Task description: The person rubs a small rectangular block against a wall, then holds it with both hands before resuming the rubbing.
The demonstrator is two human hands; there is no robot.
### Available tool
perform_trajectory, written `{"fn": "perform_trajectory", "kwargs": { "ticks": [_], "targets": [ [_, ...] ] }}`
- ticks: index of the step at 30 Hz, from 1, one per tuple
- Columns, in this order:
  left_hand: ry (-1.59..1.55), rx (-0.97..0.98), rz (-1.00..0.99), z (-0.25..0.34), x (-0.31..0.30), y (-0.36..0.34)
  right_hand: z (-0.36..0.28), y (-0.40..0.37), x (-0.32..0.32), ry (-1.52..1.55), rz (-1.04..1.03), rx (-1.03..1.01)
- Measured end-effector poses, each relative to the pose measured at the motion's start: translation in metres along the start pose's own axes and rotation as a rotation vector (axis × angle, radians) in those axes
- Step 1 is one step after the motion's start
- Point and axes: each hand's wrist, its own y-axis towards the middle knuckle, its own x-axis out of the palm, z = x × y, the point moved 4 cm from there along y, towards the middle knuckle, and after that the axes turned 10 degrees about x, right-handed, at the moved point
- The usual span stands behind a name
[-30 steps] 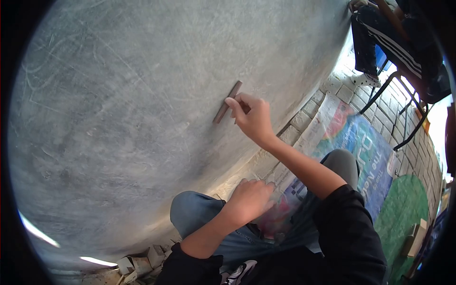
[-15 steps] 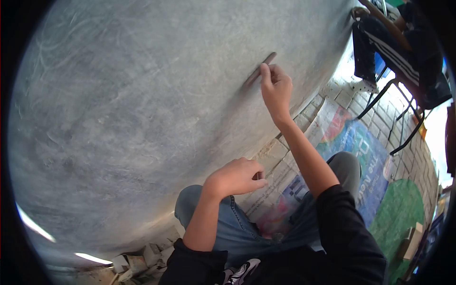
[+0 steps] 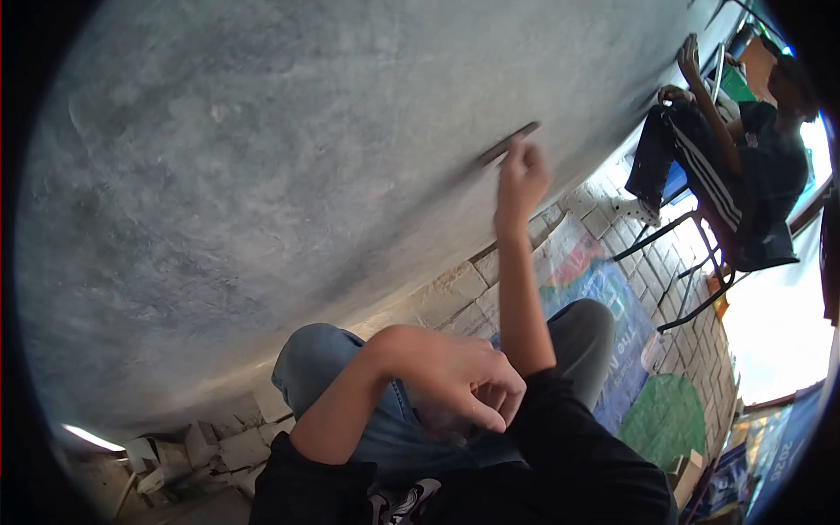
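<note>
My right hand is closed on what looks like a plastering trowel. Its thin dark blade shows nearly edge-on, close against the grey wall; motion blurs the fingers, and they hide any handle. The wall's surface is mottled, with pale swirls and darker patches. In front of my lap hangs my left hand, bent at the wrist. Its fingers curl loosely with a gap by the thumb, and nothing shows in them. My knees, in jeans, are bent beneath it near the foot of the wall.
At the right, another person sits on a black-framed chair beside the wall. A printed banner and a green mat cover some pavers. Broken blocks lie at lower left.
The trowel has shifted slightly right and down in view, its blade lying flatter. My left hand has come lower and nearer. The view has turned, showing more of the other person, whose hand is raised.
</note>
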Motion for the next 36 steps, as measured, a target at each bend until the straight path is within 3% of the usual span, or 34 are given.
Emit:
{"fn": "perform_trajectory", "kwargs": {
  "ticks": [1,2,3,4,6,8,12,13,16,17,19,22,23,25,26,28,30,32,36],
  "targets": [
    [0.009,0.016,0.010,0.001,-0.001,0.003,-0.005,-0.032,0.005,-0.091,-0.072,-0.108],
    [-0.039,0.027,-0.041,0.004,0.000,0.007,-0.013,-0.067,0.015,-0.057,-0.163,-0.068],
    [-0.093,0.039,-0.095,0.006,0.004,0.009,-0.015,-0.093,0.024,0.138,-0.269,0.130],
    [-0.098,0.055,-0.092,0.007,0.005,0.009,-0.010,-0.084,0.023,0.123,-0.275,0.128],
    [-0.036,0.057,-0.065,0.007,0.008,0.008,-0.002,-0.036,0.009,-0.058,-0.025,-0.141],
    [0.012,0.103,-0.050,0.008,0.013,0.008,0.027,0.034,-0.009,0.203,0.001,0.325],
    [0.070,0.168,-0.129,0.009,0.028,0.019,0.007,0.001,-0.005,0.232,-0.118,0.359],
    [0.079,0.173,-0.131,0.009,0.029,0.022,0.011,-0.025,0.004,0.053,-0.155,0.238],
    [0.134,0.127,-0.165,0.009,0.034,0.025,-0.006,-0.054,0.013,0.011,-0.272,0.213],
    [0.170,0.116,-0.149,0.013,0.035,0.023,0.007,-0.027,0.007,-0.018,-0.140,0.105],
    [0.193,0.111,-0.124,0.012,0.043,0.021,0.011,0.025,-0.009,0.242,-0.103,0.337],
    [0.242,0.211,-0.073,0.015,0.053,0.023,-0.002,0.031,-0.010,0.299,-0.087,0.423],
    [0.224,0.173,-0.133,0.017,0.054,0.024,-0.001,0.013,-0.006,0.218,-0.149,0.329],
    [0.214,0.135,-0.193,0.016,0.050,0.026,-0.014,-0.049,0.012,0.118,-0.348,0.353],
    [0.233,0.110,-0.159,0.012,0.045,0.026,-0.026,-0.071,0.019,0.274,-0.435,0.439],
    [0.246,0.087,-0.119,0.006,0.043,0.025,-0.024,-0.061,0.016,0.292,-0.572,0.495],
    [0.473,-0.029,0.010,-0.003,0.045,0.025,-0.012,-0.043,0.009,0.193,-0.426,0.422],
    [0.443,-0.082,-0.017,-0.005,0.049,0.028,0.013,0.011,-0.008,0.341,-0.166,0.560],
    [0.506,-0.153,-0.042,-0.002,0.046,0.028,0.003,0.020,-0.012,0.336,-0.205,0.551]
  ]
}}
